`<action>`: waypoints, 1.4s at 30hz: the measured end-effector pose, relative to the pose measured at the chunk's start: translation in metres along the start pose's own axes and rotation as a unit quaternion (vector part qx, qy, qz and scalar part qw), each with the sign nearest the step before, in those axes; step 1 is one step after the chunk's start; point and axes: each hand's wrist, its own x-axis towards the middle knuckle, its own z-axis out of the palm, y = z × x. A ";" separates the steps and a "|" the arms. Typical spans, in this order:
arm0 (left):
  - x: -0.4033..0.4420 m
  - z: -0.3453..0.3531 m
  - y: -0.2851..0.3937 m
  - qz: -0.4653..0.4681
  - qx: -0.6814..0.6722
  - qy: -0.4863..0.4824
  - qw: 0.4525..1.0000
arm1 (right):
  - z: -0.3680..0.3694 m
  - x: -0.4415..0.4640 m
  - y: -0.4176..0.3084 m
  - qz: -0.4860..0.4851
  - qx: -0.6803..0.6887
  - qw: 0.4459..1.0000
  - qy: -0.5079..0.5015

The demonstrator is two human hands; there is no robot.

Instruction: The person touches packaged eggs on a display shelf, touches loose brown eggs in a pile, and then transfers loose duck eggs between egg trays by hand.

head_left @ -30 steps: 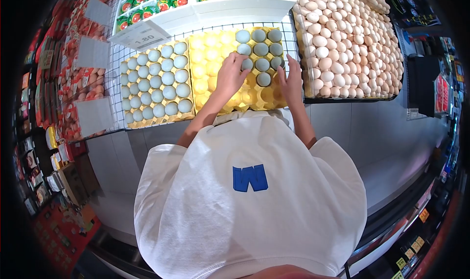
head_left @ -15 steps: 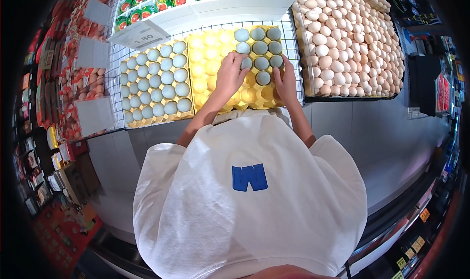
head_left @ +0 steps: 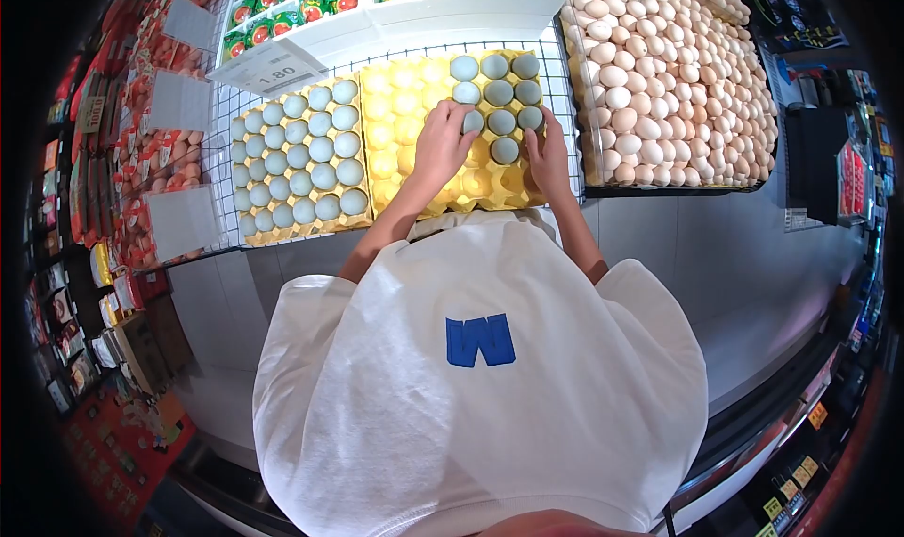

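Observation:
A yellow egg tray [head_left: 395,160] lies in front of me, with several blue-green eggs [head_left: 502,94] in its right part and bare cups on its left and near sides. My left hand [head_left: 443,143] curls its fingers and thumb round a blue-green egg [head_left: 473,122] at the left of the group. At the tray's right edge, my right hand [head_left: 547,154] has thumb and fingers about another egg [head_left: 529,119]. Both of these eggs sit low at the cups. One egg [head_left: 505,151] rests in a cup between the hands.
To the left stands a filled tray of pale blue-green eggs [head_left: 297,155]. A large bin of brown eggs [head_left: 669,94] borders the right side. Behind are white boxes [head_left: 471,14] of green-and-red wrapped items and a price sign [head_left: 276,73]. A wire grid [head_left: 223,151] lies underneath.
Both hands keep almost the same place and grip on the eggs. The whole view has shifted only very slightly.

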 end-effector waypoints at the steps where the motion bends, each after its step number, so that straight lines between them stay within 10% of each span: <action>1: 0.000 0.000 0.000 0.007 0.010 0.005 1.000 | 0.000 0.000 0.000 0.000 0.002 1.000 -0.001; 42: -0.011 0.012 -0.002 0.006 -0.007 0.055 0.998 | -0.003 0.002 -0.006 0.005 0.022 1.000 -0.003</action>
